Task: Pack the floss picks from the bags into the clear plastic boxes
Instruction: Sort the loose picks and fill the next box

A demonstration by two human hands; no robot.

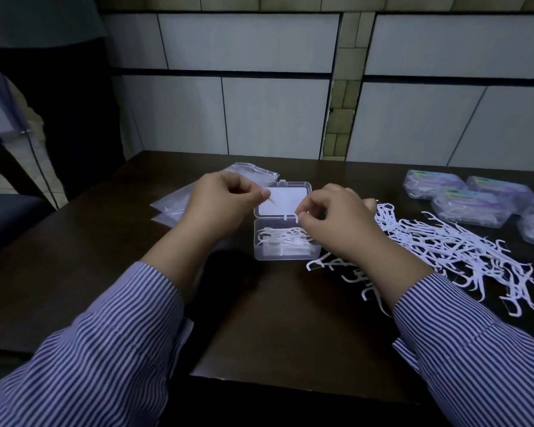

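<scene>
One thin white floss pick (279, 208) is held over the open clear box (285, 243), stretched between both hands. The left hand (222, 204) pinches its pointed end between thumb and forefinger, the other fingers curled in; the right hand (336, 223) pinches the forked head the same way. The box is a small rectangle of see-through plastic with rounded corners, its hinged lid (282, 200) laid flat behind it, and a few more picks (282, 237) lie in its base. Just right of it, partly under the right wrist, a loose heap of picks (444, 251) spreads over the dark, smooth wooden table (259, 318), a tangle of slim curved white shapes. Beyond the heap, at the far right, sit several closed boxes (469, 198) with purple labels showing through. Left of the open box, behind the left hand, lie flat, crinkled clear bags (179, 201). Both arms wear blue-and-white striped sleeves (105, 349).
</scene>
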